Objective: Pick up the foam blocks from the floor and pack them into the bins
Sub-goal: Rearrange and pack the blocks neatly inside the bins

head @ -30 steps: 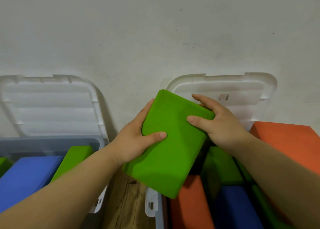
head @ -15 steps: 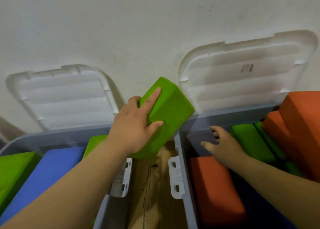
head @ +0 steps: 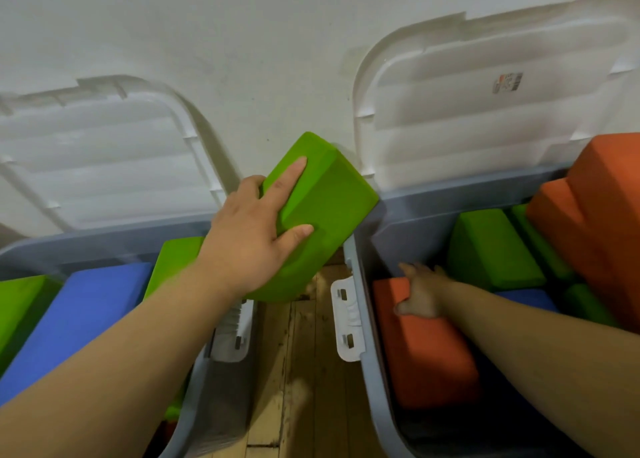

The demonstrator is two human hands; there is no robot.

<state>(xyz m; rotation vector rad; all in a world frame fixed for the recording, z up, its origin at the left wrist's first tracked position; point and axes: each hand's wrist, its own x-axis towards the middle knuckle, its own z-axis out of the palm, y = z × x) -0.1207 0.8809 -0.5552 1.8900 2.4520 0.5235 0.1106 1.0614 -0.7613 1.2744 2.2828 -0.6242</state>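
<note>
My left hand (head: pixel 252 236) grips a green foam block (head: pixel 322 215) and holds it in the air above the gap between two grey bins. My right hand (head: pixel 420 293) reaches down into the right bin (head: pixel 367 347) and rests on the far end of an orange block (head: pixel 426 350) lying there; its fingers are blurred. The right bin also holds green blocks (head: pixel 491 250), a blue block (head: pixel 530 300) and a tall orange block (head: pixel 602 222). In the left bin (head: pixel 204 381) lie a blue block (head: pixel 72 319) and green blocks (head: pixel 173 260).
Both bins stand against a white wall (head: pixel 259 42), each with its white lid (head: pixel 100 160) propped open against it. The right lid (head: pixel 485 104) carries a small label. A strip of wooden floor (head: pixel 294 371) runs between the bins, flanked by white latches (head: pixel 346 322).
My right hand let go of the green block and dropped into the right bin onto the orange block. My left hand alone now carries the green block, a little left of before.
</note>
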